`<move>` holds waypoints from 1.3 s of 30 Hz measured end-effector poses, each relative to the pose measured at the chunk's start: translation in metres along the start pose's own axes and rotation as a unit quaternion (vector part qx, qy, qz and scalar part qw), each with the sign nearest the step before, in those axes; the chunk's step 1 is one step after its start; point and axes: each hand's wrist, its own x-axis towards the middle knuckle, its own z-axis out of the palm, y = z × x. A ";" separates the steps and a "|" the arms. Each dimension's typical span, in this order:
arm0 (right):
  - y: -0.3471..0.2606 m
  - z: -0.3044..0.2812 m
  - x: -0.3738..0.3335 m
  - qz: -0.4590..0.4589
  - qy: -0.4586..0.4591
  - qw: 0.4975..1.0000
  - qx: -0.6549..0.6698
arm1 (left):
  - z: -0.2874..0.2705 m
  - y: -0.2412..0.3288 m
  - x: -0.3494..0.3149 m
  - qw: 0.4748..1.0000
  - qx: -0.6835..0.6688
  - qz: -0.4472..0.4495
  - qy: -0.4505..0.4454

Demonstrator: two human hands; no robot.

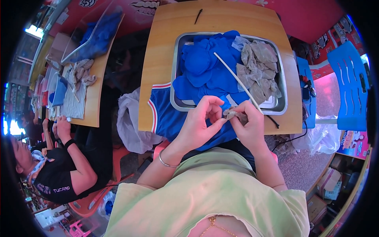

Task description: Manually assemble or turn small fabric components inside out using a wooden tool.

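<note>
Both my hands meet at the tray's near rim. My left hand [207,119] has its fingers curled in, with a small blue cloth piece [225,103] at the fingertips. My right hand [249,122] pinches a crumpled grey-brown thin piece [232,114] right beside it. A thin white stick [237,79] slants across the tray down to my right hand; whether that hand holds it is unclear. Inside the metal tray [285,85], flat blue cloth pieces [201,63] are heaped on the left. Crumpled grey-brown pieces [258,65] fill its right side.
Under the tray is a wooden table [162,35] with a dark thin strip [198,16]. Blue cloth with red-white trim [166,114] hangs off its front edge. A blue chair [347,83] stands right. At another table [96,91] on the left, a person [65,170] works.
</note>
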 end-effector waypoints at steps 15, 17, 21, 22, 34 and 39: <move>-0.001 0.001 0.003 0.017 -0.019 0.998 -0.060 | 0.000 0.002 -0.005 0.999 0.031 0.007 -0.010; -0.003 0.002 0.002 0.077 -0.024 0.997 -0.001 | 0.002 -0.002 -0.006 0.999 0.032 0.008 0.014; 0.001 0.007 0.001 -0.023 0.036 0.994 -0.102 | 0.004 -0.007 -0.008 0.999 0.036 0.005 0.038; 0.004 0.007 0.002 -0.177 0.069 0.964 -0.189 | 0.004 -0.005 -0.007 0.999 -0.013 -0.002 0.040; 0.007 0.006 0.004 0.086 -0.005 0.993 0.077 | 0.012 -0.007 -0.012 0.989 0.107 0.083 0.051; -0.001 0.011 0.000 -0.056 0.057 0.992 -0.099 | 0.011 -0.002 -0.012 0.997 -0.039 0.025 0.065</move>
